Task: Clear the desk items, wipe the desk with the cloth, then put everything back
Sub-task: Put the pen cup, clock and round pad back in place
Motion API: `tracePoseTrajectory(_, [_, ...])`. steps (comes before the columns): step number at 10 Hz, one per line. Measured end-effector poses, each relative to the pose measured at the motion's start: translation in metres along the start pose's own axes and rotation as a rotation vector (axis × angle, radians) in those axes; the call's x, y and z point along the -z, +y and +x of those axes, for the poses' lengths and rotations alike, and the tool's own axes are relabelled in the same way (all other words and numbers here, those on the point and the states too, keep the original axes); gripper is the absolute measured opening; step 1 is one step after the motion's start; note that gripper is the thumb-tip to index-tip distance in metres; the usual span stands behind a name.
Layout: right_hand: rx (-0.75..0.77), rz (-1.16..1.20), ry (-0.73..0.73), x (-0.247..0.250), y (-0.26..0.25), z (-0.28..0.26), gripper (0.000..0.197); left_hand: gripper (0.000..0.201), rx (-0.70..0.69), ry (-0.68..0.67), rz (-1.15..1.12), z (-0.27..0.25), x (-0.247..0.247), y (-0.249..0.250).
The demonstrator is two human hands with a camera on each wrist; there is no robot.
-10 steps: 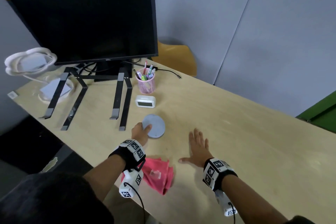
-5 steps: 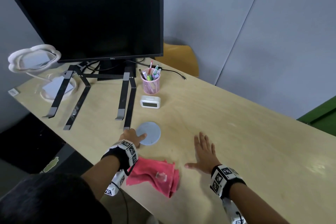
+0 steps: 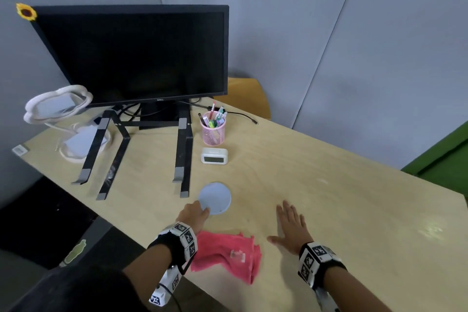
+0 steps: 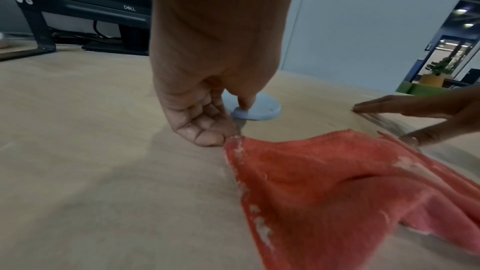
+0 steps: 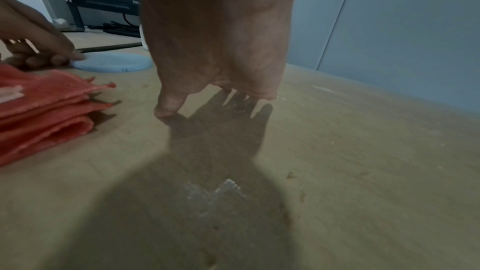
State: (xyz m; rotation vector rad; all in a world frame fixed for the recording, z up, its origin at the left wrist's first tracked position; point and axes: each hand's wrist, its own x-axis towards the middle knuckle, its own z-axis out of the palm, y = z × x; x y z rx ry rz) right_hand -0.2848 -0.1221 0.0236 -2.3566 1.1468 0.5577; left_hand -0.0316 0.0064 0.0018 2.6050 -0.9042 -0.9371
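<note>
Our left hand [image 3: 193, 214] pinches the near rim of the blue coaster [image 3: 215, 198], which lies flat beside the pink cloth [image 3: 228, 254]. Our right hand [image 3: 291, 228] rests flat, fingers spread, on the surface [image 3: 354, 210]. We should tip the rim up before lifting, so the thin disc does not slip.

right hand [image 5: 218, 48] flat on desk [image 5: 363, 151] | red cloth [image 5: 44, 110] left | blue disc [image 5: 111, 62] behind
</note>
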Motion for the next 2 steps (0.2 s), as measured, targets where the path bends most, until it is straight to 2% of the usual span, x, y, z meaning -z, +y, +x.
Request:
tracePoseTrajectory(1, [-0.019, -0.024, -0.009, 0.002, -0.005, -0.009, 0.091, 0.035, -0.088, -0.059, -0.047, -0.009, 0.005, -0.003])
tracePoseTrajectory(2, [-0.031, -0.017, 0.005, 0.005, -0.010, -0.021, 0.089, 0.016, -0.160, -0.103, -0.040, -0.019, 0.009, -0.002])
